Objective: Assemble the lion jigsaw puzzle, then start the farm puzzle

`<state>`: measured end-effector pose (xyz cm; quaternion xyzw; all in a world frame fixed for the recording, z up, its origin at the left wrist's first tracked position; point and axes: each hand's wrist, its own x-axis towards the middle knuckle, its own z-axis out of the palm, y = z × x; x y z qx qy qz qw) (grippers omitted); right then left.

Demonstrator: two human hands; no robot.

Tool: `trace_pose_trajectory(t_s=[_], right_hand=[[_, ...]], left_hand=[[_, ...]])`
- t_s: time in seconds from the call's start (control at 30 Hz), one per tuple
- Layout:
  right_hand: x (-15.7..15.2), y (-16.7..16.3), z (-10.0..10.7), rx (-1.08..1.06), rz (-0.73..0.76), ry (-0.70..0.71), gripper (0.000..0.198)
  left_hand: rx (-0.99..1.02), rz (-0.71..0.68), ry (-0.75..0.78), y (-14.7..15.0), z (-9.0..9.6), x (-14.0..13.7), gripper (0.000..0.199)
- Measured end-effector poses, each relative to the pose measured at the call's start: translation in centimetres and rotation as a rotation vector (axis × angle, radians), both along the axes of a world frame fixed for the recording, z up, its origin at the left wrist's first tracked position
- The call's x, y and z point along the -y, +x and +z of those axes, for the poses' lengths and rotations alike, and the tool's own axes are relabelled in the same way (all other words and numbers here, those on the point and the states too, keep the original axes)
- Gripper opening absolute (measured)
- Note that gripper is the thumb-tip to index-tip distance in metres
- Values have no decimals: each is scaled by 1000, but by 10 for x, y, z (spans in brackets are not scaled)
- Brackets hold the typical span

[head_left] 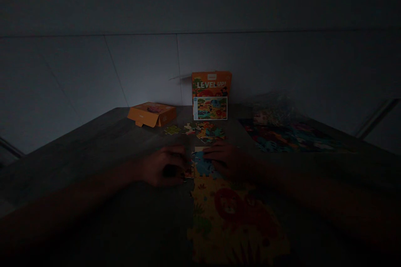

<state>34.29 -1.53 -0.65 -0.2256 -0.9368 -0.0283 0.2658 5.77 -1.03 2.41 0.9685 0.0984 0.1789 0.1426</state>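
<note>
The light is dim. A partly joined jigsaw puzzle [232, 217] with a red lion on a yellow ground lies on the table in front of me. My left hand [164, 164] is at the puzzle's upper left edge, thumb and fingers closed around a small dark-patterned puzzle piece [189, 172]. My right hand [227, 158] rests on the puzzle's upper part, its fingers stretched over a blue section [202, 164]. Just beyond the hands lie several loose puzzle pieces [209, 131], with a green piece [172, 129] to their left.
An orange puzzle box [211, 85] stands by the wall, a picture card [210, 108] leaning on it. To the left lies an opened orange box [152, 113]. At right are a dark colourful puzzle [291, 137] and a clear plastic bag [272, 110] on the grey table [103, 146].
</note>
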Motion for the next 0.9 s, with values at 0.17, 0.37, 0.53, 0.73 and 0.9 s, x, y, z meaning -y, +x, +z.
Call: trace_pose_trajectory(t_s=[0.17,0.37,0.53,0.73,0.9], right_hand=[[2,0,1,-1,-5,-19,32],[2,-1,1,-1,1,-8,32],[1,0,1,6,-4,9,32],[0,1,0,-5,11,-21,31],[0,1,0,-11,14,-32,32]], left_hand=[[-2,-8,-1,1,1,1,18],[-13,-3,3,1,1,2,20],[2,-8,-1,1,0,1,21],[-12,-3,1,2,0,1,20],[6,-11,12,1,-1,0,21]])
